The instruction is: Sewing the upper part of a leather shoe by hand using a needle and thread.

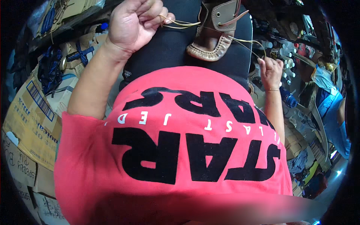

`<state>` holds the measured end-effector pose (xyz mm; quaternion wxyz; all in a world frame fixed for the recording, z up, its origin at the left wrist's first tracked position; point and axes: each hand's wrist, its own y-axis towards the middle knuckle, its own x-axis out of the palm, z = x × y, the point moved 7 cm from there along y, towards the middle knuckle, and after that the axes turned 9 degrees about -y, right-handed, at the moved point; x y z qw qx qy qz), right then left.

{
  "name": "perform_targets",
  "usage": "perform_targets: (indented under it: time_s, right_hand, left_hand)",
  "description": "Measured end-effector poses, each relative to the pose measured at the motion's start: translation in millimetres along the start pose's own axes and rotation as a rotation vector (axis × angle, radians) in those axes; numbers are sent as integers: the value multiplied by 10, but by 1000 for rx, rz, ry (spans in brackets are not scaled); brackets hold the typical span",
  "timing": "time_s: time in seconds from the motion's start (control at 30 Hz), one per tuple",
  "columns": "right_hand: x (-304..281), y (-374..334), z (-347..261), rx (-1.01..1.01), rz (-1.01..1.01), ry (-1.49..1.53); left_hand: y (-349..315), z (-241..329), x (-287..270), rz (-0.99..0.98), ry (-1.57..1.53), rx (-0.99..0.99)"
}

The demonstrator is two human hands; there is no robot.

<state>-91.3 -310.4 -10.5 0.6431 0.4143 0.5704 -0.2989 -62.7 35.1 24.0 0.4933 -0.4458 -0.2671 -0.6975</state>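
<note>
A brown leather moccasin shoe [213, 45] rests on my dark-trousered lap, its stitched, puckered toe facing me. A leather lace [235, 18] passes through an eyelet of its upper. Tan thread [183, 25] stretches from the shoe toward my left hand [140, 22], which is raised at the upper left, fingers curled round the strand. On the other side, more thread [255, 41] loops out from the seam to my right hand [271, 71], also closed on it. Both hands are apart from the shoe. Whether either hand also has a needle I cannot make out.
Cardboard boxes [32, 120] are piled on my left, with dark straps [80, 54] over some. Several white-capped bottles [288, 62] stand beyond my right hand, near a dark blue bottle [288, 98]. A person in blue clothing [332, 116] is at the far right.
</note>
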Motion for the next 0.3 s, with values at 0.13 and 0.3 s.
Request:
perform_targets:
  time_s: [0.13,0.3]
  right_hand:
    - [331,-82,151,218,-377,139]
    - [149,-389,605,1134,-64,1430]
  left_hand:
    - [49,180,-28,210,461,140]
    - [246,727,-348,133,1497,124]
